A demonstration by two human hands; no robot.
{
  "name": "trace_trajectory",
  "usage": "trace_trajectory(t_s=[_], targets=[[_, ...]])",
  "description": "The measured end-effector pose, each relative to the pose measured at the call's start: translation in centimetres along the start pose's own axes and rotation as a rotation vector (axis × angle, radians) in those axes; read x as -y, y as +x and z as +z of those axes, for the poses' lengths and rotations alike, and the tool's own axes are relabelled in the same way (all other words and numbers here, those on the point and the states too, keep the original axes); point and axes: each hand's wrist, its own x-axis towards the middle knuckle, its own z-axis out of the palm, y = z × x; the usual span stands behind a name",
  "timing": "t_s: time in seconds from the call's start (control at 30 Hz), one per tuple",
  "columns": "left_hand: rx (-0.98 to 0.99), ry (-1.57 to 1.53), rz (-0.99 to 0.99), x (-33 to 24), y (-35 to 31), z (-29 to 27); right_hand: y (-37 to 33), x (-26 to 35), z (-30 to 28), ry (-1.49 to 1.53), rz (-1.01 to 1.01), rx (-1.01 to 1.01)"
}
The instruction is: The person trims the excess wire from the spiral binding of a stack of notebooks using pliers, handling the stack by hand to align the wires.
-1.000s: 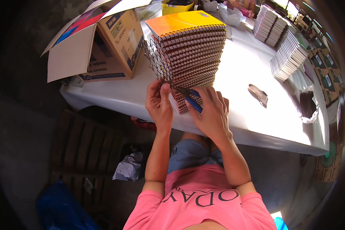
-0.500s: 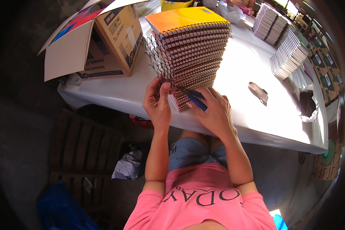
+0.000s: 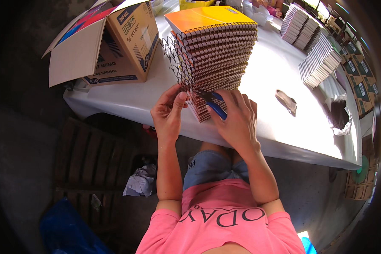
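Observation:
A tall stack of spiral notebooks (image 3: 222, 51) with an orange and yellow cover on top stands before me near the table's front edge. Loose wire coil ends (image 3: 173, 59) stick out from its left side. My left hand (image 3: 169, 108) pinches the end of a wire coil low on that side, thumb against fingers. Blue-handled pliers (image 3: 217, 106) are gripped in my right hand (image 3: 237, 116), their dark jaws against the coils beside my left fingertips. Exactly what the jaws touch is too small to tell.
An open cardboard box (image 3: 131, 46) stands left of the stack on the white-covered table (image 3: 266, 114). More notebook stacks (image 3: 319, 61) are at the far right. A pale strip (image 3: 286, 103) and a plastic bag of dark items (image 3: 339, 114) lie on the right. Another person's hand (image 3: 277, 12) shows at the back.
My left hand has shifted slightly left and down, apart from the right. The pliers have turned a little, their jaws still at the coils. The notebook stack sits slightly further right in view.

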Motion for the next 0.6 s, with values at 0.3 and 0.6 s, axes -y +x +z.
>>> trace_trajectory(t_s=[0.3, 0.6], targets=[[0.03, -0.02, 0.031, 0.5, 0.2, -0.3, 0.4, 0.0, 1.2, 0.228, 0.076, 0.13], [0.026, 0.082, 0.029, 0.2, 0.1, -0.5, -0.1, 0.0, -0.2, 0.027, -0.037, -0.012]])
